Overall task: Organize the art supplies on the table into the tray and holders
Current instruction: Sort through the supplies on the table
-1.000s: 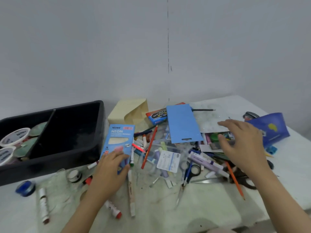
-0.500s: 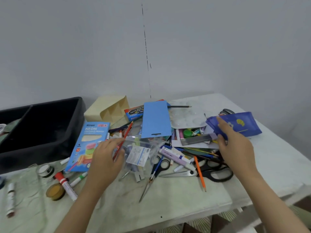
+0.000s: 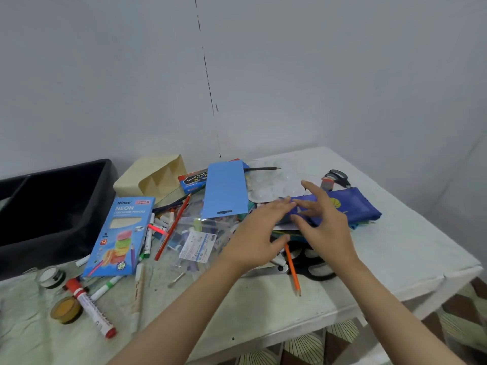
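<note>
Grey walls back a white table (image 3: 411,248) strewn with art supplies. Both hands hover over the heap with fingers spread, neither closed on anything. The left hand (image 3: 259,237) and right hand (image 3: 322,223) meet at the near edge of a dark blue pouch (image 3: 353,206); whether the fingertips touch it is unclear. An orange pencil (image 3: 292,270) and black scissors (image 3: 317,268) lie just below the hands. Left of them sit a clear packet (image 3: 196,241), a blue pencil box (image 3: 122,237) and, farther left, the black tray (image 3: 52,206). A cream holder (image 3: 154,175) lies beyond the box.
</note>
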Tool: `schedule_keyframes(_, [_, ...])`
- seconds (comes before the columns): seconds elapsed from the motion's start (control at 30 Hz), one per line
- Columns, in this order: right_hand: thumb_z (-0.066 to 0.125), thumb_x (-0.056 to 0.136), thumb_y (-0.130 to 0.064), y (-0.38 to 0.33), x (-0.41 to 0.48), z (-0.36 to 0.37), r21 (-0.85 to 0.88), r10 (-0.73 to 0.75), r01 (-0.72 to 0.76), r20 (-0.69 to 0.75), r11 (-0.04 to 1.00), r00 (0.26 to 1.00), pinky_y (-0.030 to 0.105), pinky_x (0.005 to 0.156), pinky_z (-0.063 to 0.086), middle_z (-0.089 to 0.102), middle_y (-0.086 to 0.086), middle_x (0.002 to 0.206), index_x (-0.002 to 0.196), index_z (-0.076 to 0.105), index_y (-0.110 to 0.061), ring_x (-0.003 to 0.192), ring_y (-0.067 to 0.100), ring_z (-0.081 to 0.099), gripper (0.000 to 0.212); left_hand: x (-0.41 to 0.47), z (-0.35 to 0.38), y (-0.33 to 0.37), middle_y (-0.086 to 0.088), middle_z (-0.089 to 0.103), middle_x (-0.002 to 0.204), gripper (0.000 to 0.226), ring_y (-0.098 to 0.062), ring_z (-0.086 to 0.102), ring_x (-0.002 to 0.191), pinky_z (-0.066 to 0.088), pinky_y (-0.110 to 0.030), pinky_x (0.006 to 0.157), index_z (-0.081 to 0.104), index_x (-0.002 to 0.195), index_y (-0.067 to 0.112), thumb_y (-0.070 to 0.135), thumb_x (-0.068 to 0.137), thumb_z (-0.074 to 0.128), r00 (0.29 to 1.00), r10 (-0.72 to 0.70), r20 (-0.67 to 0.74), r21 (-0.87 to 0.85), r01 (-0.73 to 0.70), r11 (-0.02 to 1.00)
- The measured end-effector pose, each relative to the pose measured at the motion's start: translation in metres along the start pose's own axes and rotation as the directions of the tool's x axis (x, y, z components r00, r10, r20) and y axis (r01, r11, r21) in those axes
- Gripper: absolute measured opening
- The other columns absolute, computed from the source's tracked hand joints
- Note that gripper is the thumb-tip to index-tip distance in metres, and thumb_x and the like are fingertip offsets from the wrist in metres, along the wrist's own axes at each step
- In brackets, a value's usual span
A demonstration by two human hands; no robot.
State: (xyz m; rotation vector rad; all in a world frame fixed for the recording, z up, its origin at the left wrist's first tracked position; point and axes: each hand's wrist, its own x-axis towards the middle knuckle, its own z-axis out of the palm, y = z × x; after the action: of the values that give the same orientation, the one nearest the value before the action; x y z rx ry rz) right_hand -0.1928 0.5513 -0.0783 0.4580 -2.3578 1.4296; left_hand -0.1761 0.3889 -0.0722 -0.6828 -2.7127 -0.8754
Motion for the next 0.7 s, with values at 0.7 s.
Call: schedule_keyframes(0.7, [0.053, 0.088, -0.002, 0.07, 0.02, -0.079, -0.029, 0.395, -0.405, -0.161, 0.914, 0.904, 0.023, 0.083, 0.035, 0.065, 0.004, 0.111, 0.121, 0.057, -0.021, 0.107, 0.018, 0.059, 0.038, 0.017, 0.019, -0.005, 0.004, 0.066, 0.103, 0.021, -0.009, 0.055, 0.096, 0.048, -0.028, 0.085, 0.066, 0.109, 0.018, 0.021, 0.09, 0.056, 0.982, -0.157, -0.105, 0.063, 0.164, 0.984])
